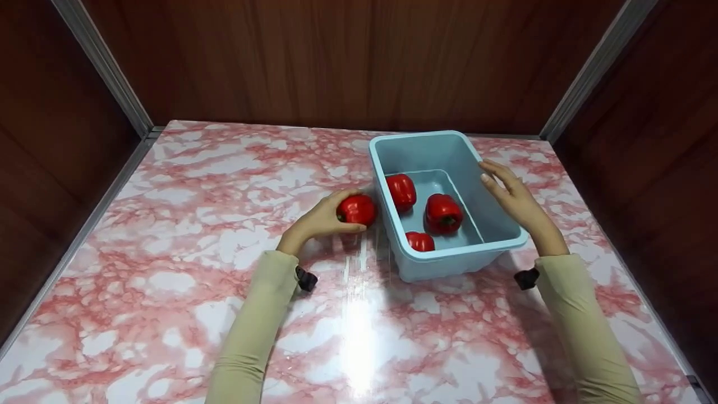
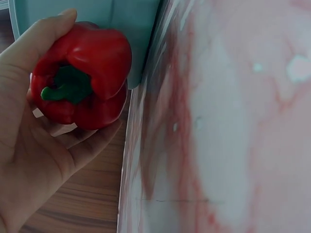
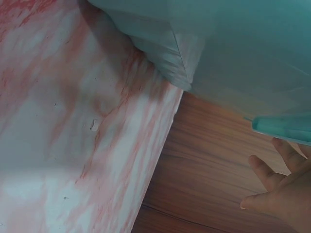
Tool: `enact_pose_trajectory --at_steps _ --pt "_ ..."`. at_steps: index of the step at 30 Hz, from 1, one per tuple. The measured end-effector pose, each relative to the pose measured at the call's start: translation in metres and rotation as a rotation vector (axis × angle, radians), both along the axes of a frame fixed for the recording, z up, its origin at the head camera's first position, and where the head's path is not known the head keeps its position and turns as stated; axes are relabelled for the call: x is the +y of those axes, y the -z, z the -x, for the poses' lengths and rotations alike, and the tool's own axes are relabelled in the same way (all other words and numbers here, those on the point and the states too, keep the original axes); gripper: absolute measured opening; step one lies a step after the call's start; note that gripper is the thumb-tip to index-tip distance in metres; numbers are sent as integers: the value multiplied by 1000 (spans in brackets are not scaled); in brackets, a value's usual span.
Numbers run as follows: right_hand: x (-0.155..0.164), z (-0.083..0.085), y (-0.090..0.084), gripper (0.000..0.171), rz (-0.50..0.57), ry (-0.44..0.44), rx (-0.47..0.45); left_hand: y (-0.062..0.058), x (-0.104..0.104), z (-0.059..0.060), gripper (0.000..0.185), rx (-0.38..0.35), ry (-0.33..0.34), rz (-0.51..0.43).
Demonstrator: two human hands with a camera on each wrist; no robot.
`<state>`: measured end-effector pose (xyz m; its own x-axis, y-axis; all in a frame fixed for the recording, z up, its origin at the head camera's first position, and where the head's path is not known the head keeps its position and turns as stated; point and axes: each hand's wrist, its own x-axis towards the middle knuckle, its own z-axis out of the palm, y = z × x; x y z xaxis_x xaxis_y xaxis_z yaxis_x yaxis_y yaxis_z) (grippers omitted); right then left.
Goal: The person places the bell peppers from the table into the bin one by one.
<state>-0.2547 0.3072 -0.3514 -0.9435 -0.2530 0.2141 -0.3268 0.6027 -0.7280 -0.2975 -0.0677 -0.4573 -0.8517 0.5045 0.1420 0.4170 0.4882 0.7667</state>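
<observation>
- Left hand [image 1: 320, 221] wraps its fingers round a red bell pepper [image 1: 356, 209], held just left of the light blue tub [image 1: 387, 147] and low over the pink marbled table [image 1: 196, 224]; the left wrist view shows its green stem [image 2: 68, 86] facing the palm.
- Right hand [image 1: 513, 196] lies with straight fingers against the tub's right rim and grips nothing.
- Three more peppers [image 1: 443, 213] already sit inside the tub.
- Step, as I judge it: a pepper on the way between table and tub; which direction can't be told.
- If going in, the next move calls for a lift clear of the left rim, with the tub steadied.
- Hidden: the nearest pepper in the tub is partly cut off by the near wall; whether the held pepper touches the table or the tub is unclear; the right wrist view shows only fingertips [image 3: 272, 179] under the rim.
</observation>
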Motion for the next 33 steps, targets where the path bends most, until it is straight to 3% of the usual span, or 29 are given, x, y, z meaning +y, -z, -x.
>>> enact_pose_trajectory --at_steps 12,24,33 --pt "1 1 2 47 -5 -5 0 -2 -2 0 82 10 -12 -25" --pt "22 25 27 48 -16 14 9 -4 -5 0 82 43 -23 -44" --pt "7 8 8 47 6 2 3 -5 -5 0 80 33 -33 -57"
